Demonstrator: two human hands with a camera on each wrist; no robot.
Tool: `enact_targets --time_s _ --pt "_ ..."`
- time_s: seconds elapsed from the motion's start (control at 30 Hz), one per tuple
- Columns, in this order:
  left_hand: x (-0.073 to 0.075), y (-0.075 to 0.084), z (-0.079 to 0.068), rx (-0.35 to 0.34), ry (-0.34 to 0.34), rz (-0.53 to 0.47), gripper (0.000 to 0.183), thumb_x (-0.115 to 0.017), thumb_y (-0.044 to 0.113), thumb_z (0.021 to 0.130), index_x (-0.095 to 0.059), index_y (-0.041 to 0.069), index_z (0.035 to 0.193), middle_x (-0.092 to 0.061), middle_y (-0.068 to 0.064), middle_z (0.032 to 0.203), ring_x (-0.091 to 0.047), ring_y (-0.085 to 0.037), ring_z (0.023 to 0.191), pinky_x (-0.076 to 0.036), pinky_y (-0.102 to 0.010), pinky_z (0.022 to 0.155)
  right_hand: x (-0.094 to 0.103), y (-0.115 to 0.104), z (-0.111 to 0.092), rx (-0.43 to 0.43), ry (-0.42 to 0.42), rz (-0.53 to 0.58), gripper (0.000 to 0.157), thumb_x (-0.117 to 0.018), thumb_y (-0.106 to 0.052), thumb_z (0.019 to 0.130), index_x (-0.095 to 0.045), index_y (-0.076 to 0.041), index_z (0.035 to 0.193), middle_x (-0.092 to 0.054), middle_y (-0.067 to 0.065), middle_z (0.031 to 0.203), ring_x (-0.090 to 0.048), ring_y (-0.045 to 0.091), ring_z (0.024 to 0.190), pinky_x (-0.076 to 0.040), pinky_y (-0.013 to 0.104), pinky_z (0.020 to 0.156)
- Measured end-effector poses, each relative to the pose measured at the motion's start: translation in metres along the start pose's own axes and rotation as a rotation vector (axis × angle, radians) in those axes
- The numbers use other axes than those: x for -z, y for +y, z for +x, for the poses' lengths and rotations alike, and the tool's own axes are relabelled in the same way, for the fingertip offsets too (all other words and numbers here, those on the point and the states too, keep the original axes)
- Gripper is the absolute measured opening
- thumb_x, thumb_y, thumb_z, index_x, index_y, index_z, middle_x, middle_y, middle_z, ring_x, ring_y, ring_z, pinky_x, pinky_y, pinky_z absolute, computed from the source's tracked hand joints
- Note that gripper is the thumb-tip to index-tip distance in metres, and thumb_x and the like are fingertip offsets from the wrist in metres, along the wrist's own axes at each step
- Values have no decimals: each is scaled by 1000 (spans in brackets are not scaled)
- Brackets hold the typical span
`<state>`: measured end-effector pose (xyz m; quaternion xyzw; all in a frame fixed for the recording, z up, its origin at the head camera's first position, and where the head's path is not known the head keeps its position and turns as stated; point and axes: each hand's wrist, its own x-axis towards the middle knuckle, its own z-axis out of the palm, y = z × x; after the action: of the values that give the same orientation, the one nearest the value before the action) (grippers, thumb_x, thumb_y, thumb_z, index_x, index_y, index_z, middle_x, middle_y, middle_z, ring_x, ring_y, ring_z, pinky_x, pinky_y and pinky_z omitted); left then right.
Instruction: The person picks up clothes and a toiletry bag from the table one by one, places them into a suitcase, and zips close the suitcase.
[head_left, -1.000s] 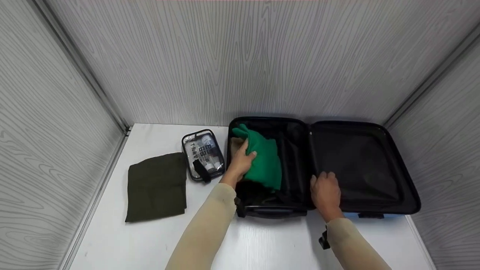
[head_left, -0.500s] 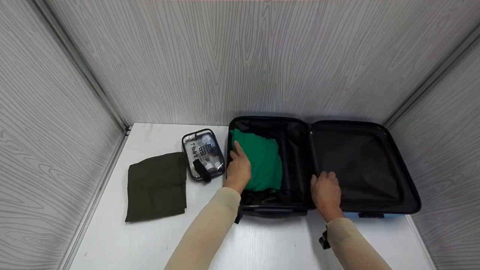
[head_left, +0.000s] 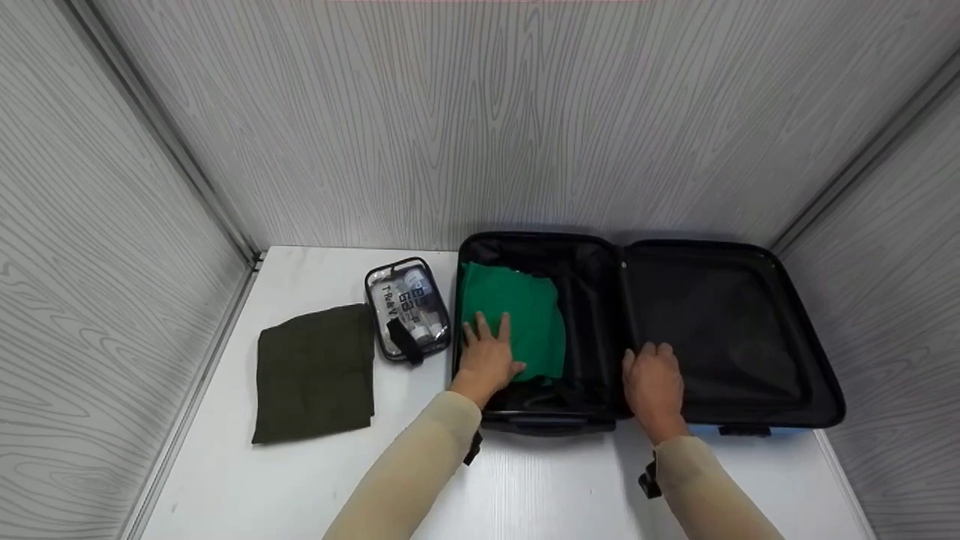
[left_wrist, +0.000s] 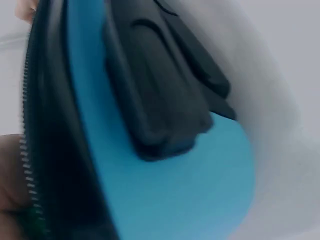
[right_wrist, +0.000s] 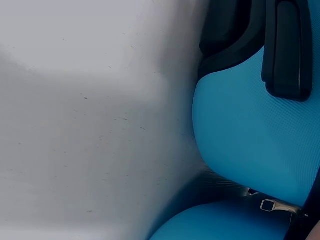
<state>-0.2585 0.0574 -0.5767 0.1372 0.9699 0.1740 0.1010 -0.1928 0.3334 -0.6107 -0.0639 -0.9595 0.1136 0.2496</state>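
L hand (head_left: 486,360) rests on the green cloth (head_left: 532,307), fingers spread, palm side down, thumb out toward the R. Cloth lies in the L half of an open suitcase (head_left: 724,322), close to that half's L wall; R part of the half shows black lining. R hand (head_left: 654,386) is on the suitcase btwn the two halves, near the front, apart from the cloth; fingers bent at the rim, but can't tell if they grip it or just rest there. Both sleeves (head_left: 412,465) pale beige, dark wrist gear below the cuffs.

L of the suitcase, just beside it: clear pouch (head_left: 420,300) w/ black trim, black strap and lettering, small containers inside. Further L, dark olive cloth (head_left: 315,375), folded flat, its upper R corner right by the pouch.

All of it sits on a white counter (head_left: 225,480), w/ a few small dark specks in the R wrist view. Grey wood-grain panels on three sides: back wall (head_left: 487,127), L wall (head_left: 90,262), R wall (head_left: 907,315); metal strips (head_left: 157,131) run along the corners.

Wrist views: blue outer shell w/ black handle (left_wrist: 160,90); zip pull (right_wrist: 277,206) btwn the halves, R view. L view blurry.
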Motion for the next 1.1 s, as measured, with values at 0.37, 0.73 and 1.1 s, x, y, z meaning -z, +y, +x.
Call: enact_targets --time_s 0.37,0.73,1.1 --pt "-18 -9 7 0 -56 -75 90 -70 41 102 -16 18 171 -9 -34 171 -16 -58 156 -55 -55 103 0 -2 -1 -18 -26 13 33 -64 -15 105 -58 10 84 -54 29 83 -60 47 71 -56 59 61" --pt "1 -8 0 -47 67 -57 61 -69 27 104 -48 4 156 -47 -30 156 -47 -48 143 -48 -52 113 0 0 -1 14 0 9 33 -65 -13 104 -58 10 82 -53 27 81 -58 45 68 -55 57 59" --pt "29 -23 -10 -117 260 -121 24 -67 17 104 -72 5 125 -72 -17 119 -70 -36 109 -56 -46 98 2 2 -1 -30 -78 39 35 -59 -17 108 -57 9 85 -53 28 85 -58 46 73 -56 58 65"
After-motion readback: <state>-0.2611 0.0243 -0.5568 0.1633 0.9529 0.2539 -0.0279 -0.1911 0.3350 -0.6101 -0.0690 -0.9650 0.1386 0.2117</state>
